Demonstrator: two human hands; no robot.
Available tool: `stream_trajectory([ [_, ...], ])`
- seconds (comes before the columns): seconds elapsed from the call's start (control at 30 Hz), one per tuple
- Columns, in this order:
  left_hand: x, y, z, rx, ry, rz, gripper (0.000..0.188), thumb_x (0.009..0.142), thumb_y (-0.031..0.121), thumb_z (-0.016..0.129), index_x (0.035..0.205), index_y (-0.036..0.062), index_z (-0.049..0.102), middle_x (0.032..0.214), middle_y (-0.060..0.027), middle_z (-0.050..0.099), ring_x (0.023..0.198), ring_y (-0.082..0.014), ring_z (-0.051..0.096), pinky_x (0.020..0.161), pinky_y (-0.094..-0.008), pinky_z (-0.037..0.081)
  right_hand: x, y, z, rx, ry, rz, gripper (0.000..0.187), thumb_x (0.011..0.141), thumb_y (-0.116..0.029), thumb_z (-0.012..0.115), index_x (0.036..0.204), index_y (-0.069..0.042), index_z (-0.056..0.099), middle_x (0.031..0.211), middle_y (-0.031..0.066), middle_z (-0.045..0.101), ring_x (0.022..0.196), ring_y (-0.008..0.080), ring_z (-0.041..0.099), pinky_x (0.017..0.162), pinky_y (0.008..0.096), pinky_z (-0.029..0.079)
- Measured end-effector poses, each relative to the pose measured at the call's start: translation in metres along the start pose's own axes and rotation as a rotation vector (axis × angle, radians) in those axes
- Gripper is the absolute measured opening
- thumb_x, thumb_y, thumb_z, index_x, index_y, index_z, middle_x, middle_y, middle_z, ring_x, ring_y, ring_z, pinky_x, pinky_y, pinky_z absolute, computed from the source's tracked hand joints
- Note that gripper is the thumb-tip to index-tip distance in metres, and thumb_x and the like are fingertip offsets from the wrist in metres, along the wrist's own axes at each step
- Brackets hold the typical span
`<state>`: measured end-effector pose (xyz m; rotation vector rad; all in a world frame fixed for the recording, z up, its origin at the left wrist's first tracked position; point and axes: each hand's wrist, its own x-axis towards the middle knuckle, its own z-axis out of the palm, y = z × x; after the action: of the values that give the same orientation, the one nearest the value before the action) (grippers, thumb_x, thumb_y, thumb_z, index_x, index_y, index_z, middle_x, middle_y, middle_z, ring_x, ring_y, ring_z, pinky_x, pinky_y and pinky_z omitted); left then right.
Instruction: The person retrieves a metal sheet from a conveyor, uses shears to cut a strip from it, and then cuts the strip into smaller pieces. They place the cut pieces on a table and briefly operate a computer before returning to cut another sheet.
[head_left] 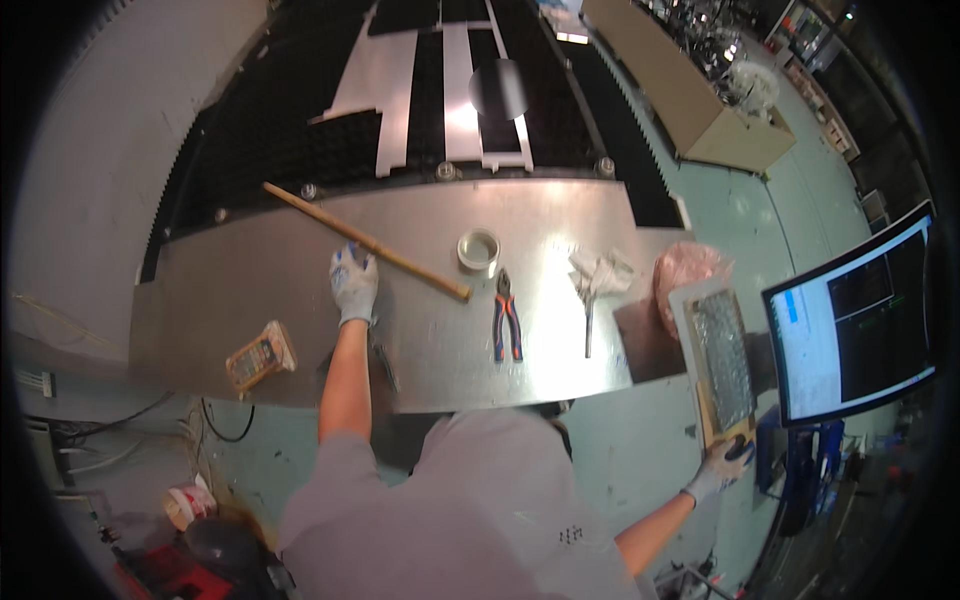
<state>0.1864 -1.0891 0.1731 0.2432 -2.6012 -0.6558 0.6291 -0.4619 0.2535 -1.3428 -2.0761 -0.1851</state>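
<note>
My left hand (353, 285), in a white glove with blue marks, is over the metal sheet just below a long wooden stick (425, 273). Its fingers are curled in, and what they hold, if anything, is hidden. At the far right, my gloved right hand (712, 473) reaches the near end of a tray (689, 318) that carries a plastic-covered keyboard (722, 355). Its fingers curl at a small dark shape, too unclear to name. Pliers (508, 325) with dark and orange handles lie mid-sheet, below a roll of tape (478, 250).
A crumpled white cloth (605, 272) lies with a thin metal rod (589, 328). A yellowish handheld controller (257, 359) sits at left. Pink plastic (690, 268) bulges beside the tray, and a monitor (855, 318) stands right. Cut metal strips (462, 95) rest on the dark slatted bed beyond.
</note>
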Motion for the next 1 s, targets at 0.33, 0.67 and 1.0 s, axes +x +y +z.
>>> stream_trajectory([
  [0.33, -0.067, 0.042, -0.051, 0.276, -0.326, -0.101, 0.042, 0.088, 0.042, 0.067, 0.12, 0.0148, 0.068, 0.125, -0.0132, 0.061, 0.117, -0.0327, 0.06, 0.101, -0.0468, 0.049, 0.015, 0.044, 0.019, 0.044, 0.095, -0.118, 0.06, 0.095, -0.05, 0.066, 0.133, -0.003, 0.066, 0.132, 0.0266, 0.063, 0.119, 0.0434, 0.061, 0.103, 0.0498, 0.048],
  [0.67, -0.038, -0.169, -0.181, 0.876, -0.676, -0.615, 0.051, 0.096, 0.031, 0.058, 0.146, 0.0198, 0.052, 0.15, -0.0154, 0.049, 0.143, -0.0368, 0.044, 0.115, -0.0545, 0.037, 0.027, 0.044, 0.019, 0.031, 0.153, -0.156, 0.062, 0.095, -0.056, 0.065, 0.13, -0.005, 0.067, 0.13, 0.0242, 0.065, 0.117, 0.0444, 0.061, 0.1, 0.0515, 0.047],
  [1.0, -0.028, -0.044, -0.163, -0.095, -0.531, -0.504, 0.102, 0.068, 0.045, 0.093, 0.148, 0.0057, 0.044, 0.13, -0.0178, 0.062, 0.123, -0.0302, 0.061, 0.104, -0.0434, 0.049, -0.023, -0.12, -0.06, 0.472, -0.097, -0.501, 0.048, 0.103, -0.03, 0.061, 0.137, 0.005, 0.059, 0.129, 0.0234, 0.066, 0.119, 0.0385, 0.063, 0.103, 0.048, 0.046],
])
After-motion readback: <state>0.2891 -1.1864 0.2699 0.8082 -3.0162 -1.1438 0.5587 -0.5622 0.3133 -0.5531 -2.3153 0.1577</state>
